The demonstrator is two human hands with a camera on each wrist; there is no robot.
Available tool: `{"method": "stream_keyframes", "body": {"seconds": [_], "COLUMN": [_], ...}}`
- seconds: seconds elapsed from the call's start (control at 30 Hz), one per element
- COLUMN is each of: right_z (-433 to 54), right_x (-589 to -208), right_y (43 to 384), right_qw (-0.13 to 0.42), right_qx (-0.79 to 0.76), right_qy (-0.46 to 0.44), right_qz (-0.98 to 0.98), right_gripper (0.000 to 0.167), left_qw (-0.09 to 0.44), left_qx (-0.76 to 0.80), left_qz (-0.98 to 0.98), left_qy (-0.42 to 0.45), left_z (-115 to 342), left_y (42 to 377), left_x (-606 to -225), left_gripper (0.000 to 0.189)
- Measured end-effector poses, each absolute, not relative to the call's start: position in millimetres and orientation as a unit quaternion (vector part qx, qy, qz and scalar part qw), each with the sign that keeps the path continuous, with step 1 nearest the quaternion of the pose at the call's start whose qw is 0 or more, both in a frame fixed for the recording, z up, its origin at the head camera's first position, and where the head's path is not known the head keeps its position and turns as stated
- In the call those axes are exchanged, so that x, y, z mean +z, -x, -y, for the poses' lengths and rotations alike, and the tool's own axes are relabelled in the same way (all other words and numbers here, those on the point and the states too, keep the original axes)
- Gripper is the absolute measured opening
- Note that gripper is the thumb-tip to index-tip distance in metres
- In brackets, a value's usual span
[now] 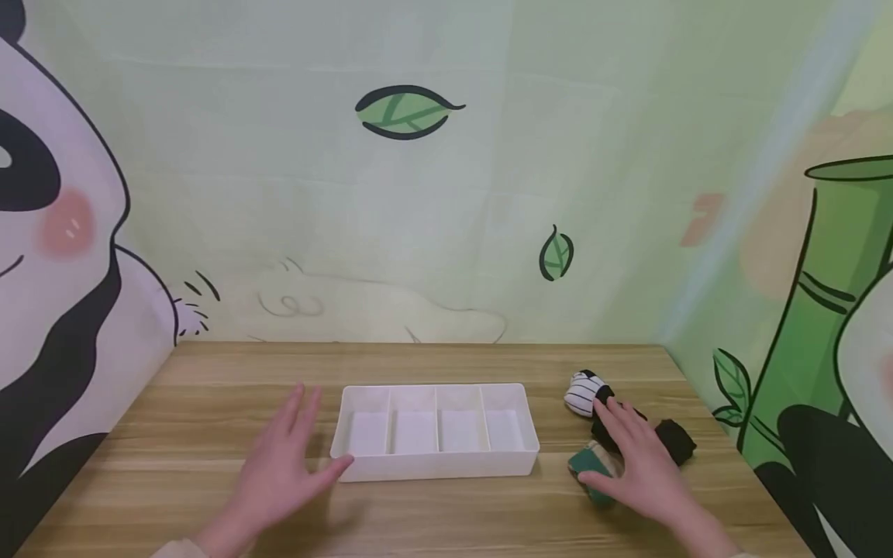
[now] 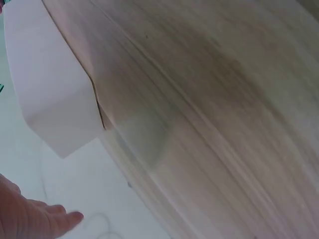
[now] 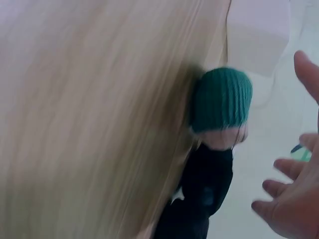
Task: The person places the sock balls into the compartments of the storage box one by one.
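Note:
A white tray (image 1: 439, 467) with several compartments in a row stands on the table. My left hand (image 1: 279, 465), fingers spread, hovers just off its left end, the thumb overlapping the front left corner in the head view. Over to the right, my right hand (image 1: 645, 469) is held with spread fingers above a small group of rolled-up socks. Among them are a white one with dark stripes (image 1: 582, 394), black ones (image 1: 674, 442) partly hidden by the fingers, and a ribbed green and beige one (image 3: 223, 99) below the thumb. Neither hand holds anything.
The wood-grain table (image 1: 432, 515) ends at a back edge against a pale green printed cloth (image 1: 446, 194). A panda (image 1: 63, 232) is printed at the left, with bamboo (image 1: 837, 256) at the right.

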State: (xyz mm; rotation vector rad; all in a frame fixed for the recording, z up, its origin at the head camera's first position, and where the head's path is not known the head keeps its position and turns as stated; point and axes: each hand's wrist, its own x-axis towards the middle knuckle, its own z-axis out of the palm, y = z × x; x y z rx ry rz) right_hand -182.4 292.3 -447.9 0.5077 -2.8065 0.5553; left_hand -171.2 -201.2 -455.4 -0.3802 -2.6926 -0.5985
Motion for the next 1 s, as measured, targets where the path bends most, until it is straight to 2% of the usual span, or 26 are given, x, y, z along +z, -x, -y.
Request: {"method": "stream_keyframes", "body": {"seconds": [0.27, 0.47, 1.0], "right_z": [-314, -321, -325], "right_x": [-451, -454, -459], "right_y": [184, 185, 191], "right_qw": [0.091, 0.115, 0.074], "right_qx": [0.249, 0.218, 0.208], "right_qy": [-0.249, -0.304, -0.331], "right_qz": [0.931, 0.920, 0.917], "right_gripper": [0.098, 0.094, 0.091], "left_qw": [0.159, 0.132, 0.061], "left_qx": [-0.294, -0.344, -0.469], "left_qz": [0.932, 0.917, 0.867], "left_qy": [0.141, 0.150, 0.159], "left_z": [203, 204, 208], "left_y": [179, 183, 196], "left_x": [-461, -462, -467], "left_gripper": [0.099, 0.092, 0.085]}}
